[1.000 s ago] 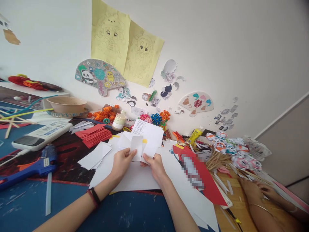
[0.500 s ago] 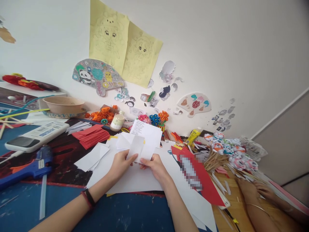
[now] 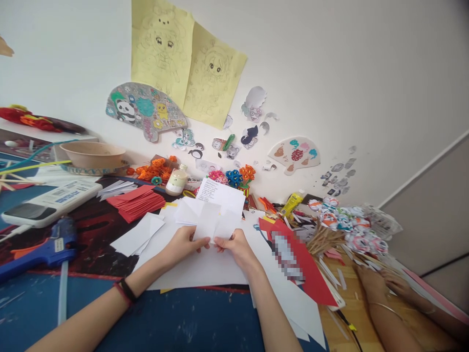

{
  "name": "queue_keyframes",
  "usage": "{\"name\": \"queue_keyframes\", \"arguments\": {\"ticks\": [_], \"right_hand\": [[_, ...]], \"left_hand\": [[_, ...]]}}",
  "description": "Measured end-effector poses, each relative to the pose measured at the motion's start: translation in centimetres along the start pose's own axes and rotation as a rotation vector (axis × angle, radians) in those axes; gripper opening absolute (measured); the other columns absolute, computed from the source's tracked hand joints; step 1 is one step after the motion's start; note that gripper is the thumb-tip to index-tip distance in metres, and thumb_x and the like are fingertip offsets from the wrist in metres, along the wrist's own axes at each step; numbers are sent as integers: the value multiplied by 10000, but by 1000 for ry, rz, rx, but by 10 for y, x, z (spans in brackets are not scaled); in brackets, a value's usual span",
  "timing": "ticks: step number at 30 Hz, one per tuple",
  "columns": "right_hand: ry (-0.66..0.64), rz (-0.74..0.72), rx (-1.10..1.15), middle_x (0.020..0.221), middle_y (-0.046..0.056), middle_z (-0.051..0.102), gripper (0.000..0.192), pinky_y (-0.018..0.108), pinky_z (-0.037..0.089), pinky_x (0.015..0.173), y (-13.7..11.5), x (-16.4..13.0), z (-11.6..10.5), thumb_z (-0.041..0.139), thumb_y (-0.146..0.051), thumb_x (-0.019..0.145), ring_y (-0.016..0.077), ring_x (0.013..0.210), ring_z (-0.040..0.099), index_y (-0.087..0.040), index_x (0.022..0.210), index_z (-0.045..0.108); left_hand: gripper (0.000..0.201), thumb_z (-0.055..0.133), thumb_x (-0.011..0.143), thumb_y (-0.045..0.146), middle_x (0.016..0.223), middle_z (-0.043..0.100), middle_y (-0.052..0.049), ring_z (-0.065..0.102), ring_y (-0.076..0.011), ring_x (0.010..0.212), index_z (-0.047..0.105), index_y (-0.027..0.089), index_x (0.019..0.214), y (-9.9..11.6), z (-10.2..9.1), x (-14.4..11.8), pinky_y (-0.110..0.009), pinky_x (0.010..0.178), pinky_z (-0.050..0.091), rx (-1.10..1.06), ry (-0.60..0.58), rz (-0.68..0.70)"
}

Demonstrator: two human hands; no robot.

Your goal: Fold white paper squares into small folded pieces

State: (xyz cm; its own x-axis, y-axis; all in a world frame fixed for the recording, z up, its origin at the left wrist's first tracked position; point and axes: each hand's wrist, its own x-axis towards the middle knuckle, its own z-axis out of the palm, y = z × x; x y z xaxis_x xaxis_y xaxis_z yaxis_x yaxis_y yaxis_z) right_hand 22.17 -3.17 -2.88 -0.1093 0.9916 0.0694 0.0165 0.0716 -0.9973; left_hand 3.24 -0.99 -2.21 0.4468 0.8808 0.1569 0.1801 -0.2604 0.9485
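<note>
**Both hands pinching a folded white paper over a crowded craft table**

Blue table [image 3: 176, 322] along a white wall [image 3: 348, 63], covered with paper and craft material. On the wall: two yellow drawings [image 3: 183, 58], a panda fan [image 3: 144, 110], a smaller fan [image 3: 296, 155], many small cut-out stickers between them. At far left a white device [image 3: 51, 200], a blue glue gun [image 3: 40, 247] in front of it, a beige bowl [image 3: 93, 154] behind. Red sheets [image 3: 137, 201] stacked near the middle, a small bottle [image 3: 176, 180] and paper flowers [image 3: 234, 177] close to the wall. Large white sheets [image 3: 205, 269] spread under the hands, a red card [image 3: 311, 274] lying to the right of them. Further right a yellow tube [image 3: 292, 203] and a heap of pinwheels [image 3: 348, 225] on sticks.

Left hand [image 3: 182, 246] nearly closed, thumb and fingertips pinching the lower left edge of the folded paper [image 3: 214, 222]. Right hand [image 3: 236, 247] also nearly closed, pinching the lower right edge. Paper held just above the white sheets, standing upward from the fingers, with a printed note [image 3: 222, 193] right behind it. Dark bands [image 3: 124, 291] on the left wrist.

At the lower right corner, another person's hand [image 3: 373, 283] resting on the wooden surface, beside the pinwheel sticks, well apart from the folded paper.
</note>
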Motion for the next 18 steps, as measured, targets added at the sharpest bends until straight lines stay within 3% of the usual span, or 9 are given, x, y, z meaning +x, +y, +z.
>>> {"name": "queue_keyframes", "arguments": {"ticks": [6,13,18], "right_hand": [[-43,1,-19,624,63,660,279,252,439,500,-4,-3,-1,759,-326,620,131,501,557,-83,739,692],[-74,20,-24,627,60,656,286,244,448,506,-7,-4,1,755,-337,627,130,509,561,-81,739,691],[-164,61,-20,660,70,666,299,253,468,520,-10,-7,3,725,-357,669,146,538,589,-81,775,683]], "left_hand": [[237,589,707,357,659,695,-49,595,-163,582,690,144,688,1,0,0,-222,516,433,-52,-52,10],[210,589,701,332,650,696,-41,603,-171,583,685,149,661,1,2,-2,-218,507,427,-44,-25,17],[187,579,707,309,696,709,-39,635,-185,657,679,155,674,1,1,-3,-226,580,462,-63,-41,61]]}}
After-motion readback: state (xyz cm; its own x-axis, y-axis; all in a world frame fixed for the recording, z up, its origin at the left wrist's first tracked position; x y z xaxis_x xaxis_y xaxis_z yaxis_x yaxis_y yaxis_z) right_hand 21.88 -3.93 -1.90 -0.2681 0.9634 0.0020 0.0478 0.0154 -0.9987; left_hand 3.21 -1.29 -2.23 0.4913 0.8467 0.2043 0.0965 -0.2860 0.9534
